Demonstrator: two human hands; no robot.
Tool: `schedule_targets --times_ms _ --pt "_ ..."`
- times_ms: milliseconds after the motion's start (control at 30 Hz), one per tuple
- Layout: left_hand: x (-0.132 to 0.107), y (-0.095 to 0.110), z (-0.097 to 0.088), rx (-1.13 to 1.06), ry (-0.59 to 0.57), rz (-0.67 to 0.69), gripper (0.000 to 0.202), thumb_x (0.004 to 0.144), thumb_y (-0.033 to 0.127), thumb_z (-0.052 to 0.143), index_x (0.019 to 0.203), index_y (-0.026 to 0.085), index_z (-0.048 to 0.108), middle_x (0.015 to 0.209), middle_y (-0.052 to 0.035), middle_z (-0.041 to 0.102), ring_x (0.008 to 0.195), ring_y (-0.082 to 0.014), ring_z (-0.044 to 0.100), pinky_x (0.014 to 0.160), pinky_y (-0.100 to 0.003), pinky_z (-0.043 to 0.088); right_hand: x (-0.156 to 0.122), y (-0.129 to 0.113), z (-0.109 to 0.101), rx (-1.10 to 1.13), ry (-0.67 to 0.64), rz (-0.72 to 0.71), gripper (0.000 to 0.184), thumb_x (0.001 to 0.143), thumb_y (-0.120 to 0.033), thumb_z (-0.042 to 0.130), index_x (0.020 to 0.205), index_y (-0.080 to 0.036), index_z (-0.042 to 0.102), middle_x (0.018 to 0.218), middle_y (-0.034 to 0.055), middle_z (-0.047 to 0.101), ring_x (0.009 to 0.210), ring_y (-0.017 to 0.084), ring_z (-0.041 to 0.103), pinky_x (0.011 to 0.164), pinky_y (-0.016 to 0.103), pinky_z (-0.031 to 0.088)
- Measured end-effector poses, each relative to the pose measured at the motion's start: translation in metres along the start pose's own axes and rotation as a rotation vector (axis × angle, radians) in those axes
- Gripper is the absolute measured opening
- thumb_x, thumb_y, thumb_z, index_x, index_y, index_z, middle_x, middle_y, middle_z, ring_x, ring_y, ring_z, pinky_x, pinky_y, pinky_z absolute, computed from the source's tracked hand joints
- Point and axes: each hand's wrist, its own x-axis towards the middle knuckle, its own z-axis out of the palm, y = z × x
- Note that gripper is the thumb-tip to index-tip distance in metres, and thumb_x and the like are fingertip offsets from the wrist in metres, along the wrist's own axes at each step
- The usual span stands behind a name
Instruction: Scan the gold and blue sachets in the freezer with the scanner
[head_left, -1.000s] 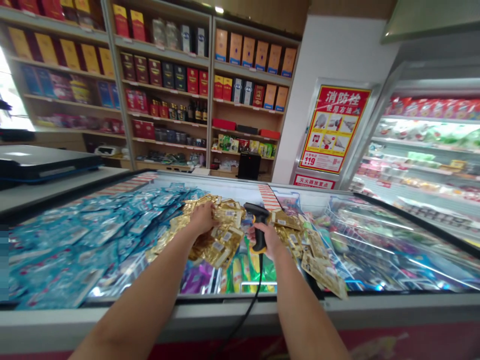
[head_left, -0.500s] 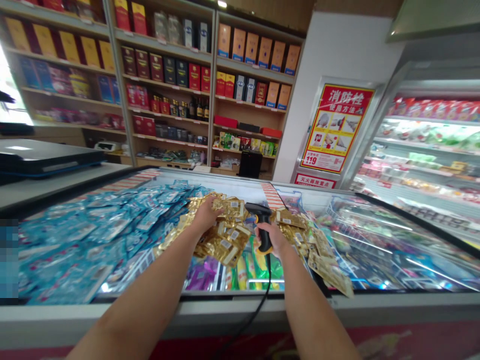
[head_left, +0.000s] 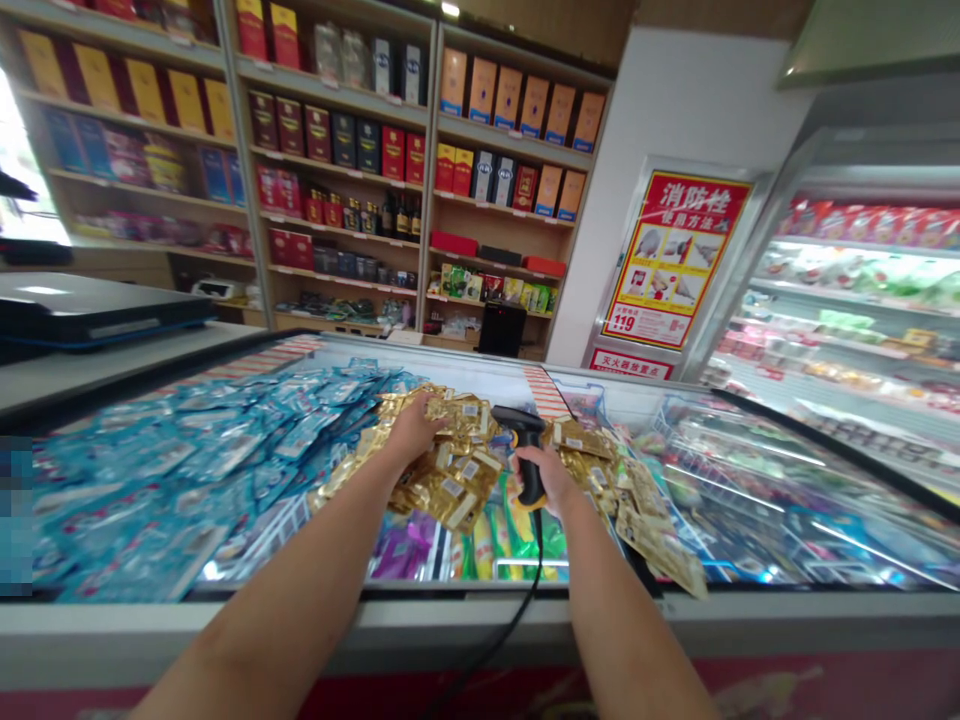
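My right hand (head_left: 553, 478) is wrapped round the handle of a black and yellow barcode scanner (head_left: 531, 482), whose head points left toward the gold packets. A black cable hangs from its grip. My left hand (head_left: 412, 432) is closed on a gold foil packet at the upper part of a pile of gold packets (head_left: 457, 485); its fingertips are partly hidden among them. White barcode labels show on several packets. To the right of the scanner lies a second pile of gold packets (head_left: 592, 465). Both piles rest on the glass top of a chest freezer (head_left: 517, 592).
Blue packets (head_left: 187, 460) are heaped across the left side of the freezer top. A black flat device (head_left: 97, 310) stands on the counter at left. Behind are shelves of boxes (head_left: 337, 140), a red fire-hydrant sign (head_left: 675, 255) and a lit display fridge (head_left: 862, 300).
The view has shifted very slightly. Both hands, the scanner and the gold packets stay in practically the same places.
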Motion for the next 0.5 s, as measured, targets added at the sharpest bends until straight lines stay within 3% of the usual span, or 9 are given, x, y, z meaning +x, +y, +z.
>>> schedule_targets --times_ms 233,500 --pt "0.0010 -0.0041 -0.0001 0.079 -0.013 0.043 0.048 0.052 0.019 0.081 0.097 0.024 0.063 0.075 -0.0022 0.059 0.089 -0.0281 0.058 0.082 -0.033 0.041 0.0010 0.0006 -0.0004 -0.016 -0.009 -0.025 0.022 0.068 -0.033 0.060 0.056 -0.014 0.058 0.049 0.0005 0.054 0.041 0.010 0.045 0.040 0.021 0.034" --pt "0.0021 -0.0041 -0.0011 0.379 -0.073 0.149 0.049 0.067 0.029 0.071 0.113 0.019 0.057 0.099 -0.0084 0.065 0.097 -0.0272 0.060 0.085 -0.033 0.042 0.0033 0.0028 -0.0028 -0.032 0.006 -0.011 0.023 0.067 -0.034 0.061 0.056 -0.014 0.058 0.048 0.0008 0.054 0.040 0.010 0.045 0.039 0.021 0.033"
